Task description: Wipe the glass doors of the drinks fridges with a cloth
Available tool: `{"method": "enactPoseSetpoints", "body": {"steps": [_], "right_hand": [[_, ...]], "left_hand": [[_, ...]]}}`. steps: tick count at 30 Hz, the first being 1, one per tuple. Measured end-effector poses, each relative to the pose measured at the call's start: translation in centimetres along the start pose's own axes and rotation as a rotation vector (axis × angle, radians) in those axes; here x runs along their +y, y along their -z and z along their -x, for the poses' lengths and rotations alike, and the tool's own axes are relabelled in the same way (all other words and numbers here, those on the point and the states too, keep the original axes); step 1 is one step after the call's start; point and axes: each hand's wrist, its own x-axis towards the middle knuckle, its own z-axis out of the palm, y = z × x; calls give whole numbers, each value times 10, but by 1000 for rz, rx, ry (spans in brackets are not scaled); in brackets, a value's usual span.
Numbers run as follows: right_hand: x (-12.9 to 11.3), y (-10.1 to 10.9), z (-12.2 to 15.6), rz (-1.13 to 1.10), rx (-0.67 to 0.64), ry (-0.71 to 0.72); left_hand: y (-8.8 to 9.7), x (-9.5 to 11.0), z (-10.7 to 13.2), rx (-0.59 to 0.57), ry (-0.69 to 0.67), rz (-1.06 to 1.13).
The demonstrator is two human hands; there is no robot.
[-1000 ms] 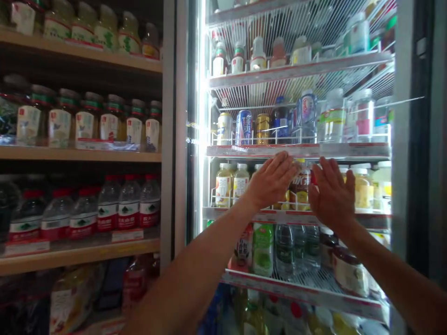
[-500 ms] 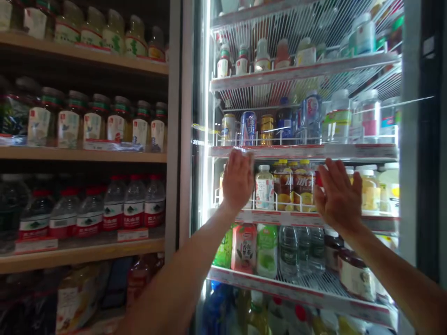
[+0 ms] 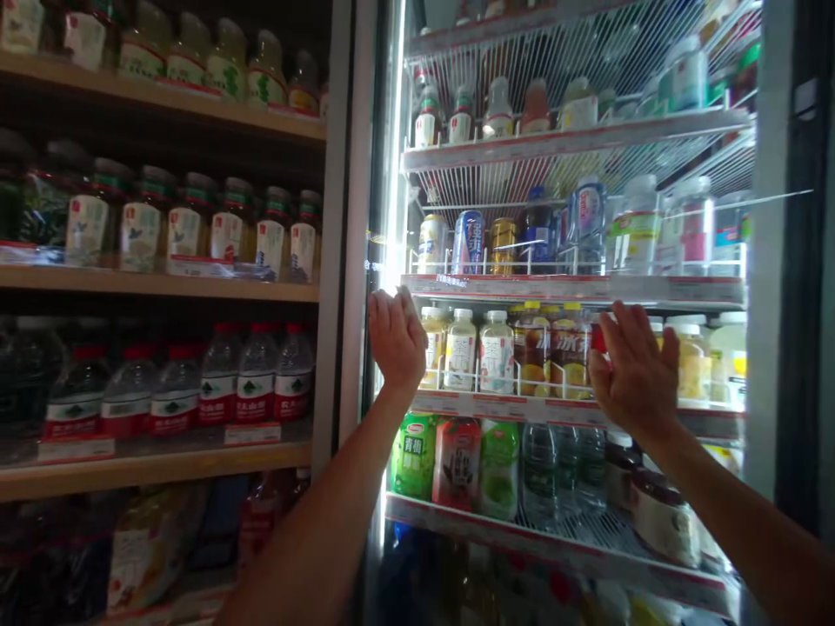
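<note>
White-capped bottles [image 3: 460, 352] stand right of the fingers [image 3: 384, 316] of the left hand [image 3: 399, 348].

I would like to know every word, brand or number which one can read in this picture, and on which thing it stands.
"茶π": the pale bottles in the cooler.
"青", then probably "梅": the green drink pack at the lower left of the cooler.
"冰", apparently: the dark yellow-capped bottles; the rest is unclear.
Too small or blurred: the shelf strips, the cans and the jar labels.
</note>
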Motion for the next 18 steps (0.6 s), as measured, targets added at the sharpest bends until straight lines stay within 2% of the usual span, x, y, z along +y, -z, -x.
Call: {"method": "enactPoseSetpoints", "body": {"steps": [2,5,7,8,10,12,14,15,16,17,18], "right_hand": [[0,-1,0,-3,5,-3],[3,-1,1,-5,-5,1],[4,-2,1,0,-19,2],[5,-2,2,3,-19,4],[6,-4,2,3,-23,10],[4,-4,3,-1,1,7],[0,-4,2,-10,5,-32],[-3,-3,2,-19,-8,-63],[-7,-2,1,-33,-22,-101],[-10,0,0,-54,-45,-143],[-13,3,0,-80,-65,-188]], "left_hand": [[-2,13,9,-16,-42,20],[-5,51,30,-171,-281,89],[-2,66,40,-250,-453,130],[1,67,43,-276,-526,144],[7,53,41,-296,-600,153],[11,27,32,-240,-510,125],[12,4,23,-102,-257,64],[12,0,20,-32,-124,24],[13,2,21,14,-30,-15],[13,10,24,27,4,-46],[13,24,31,11,-23,-72]]}}
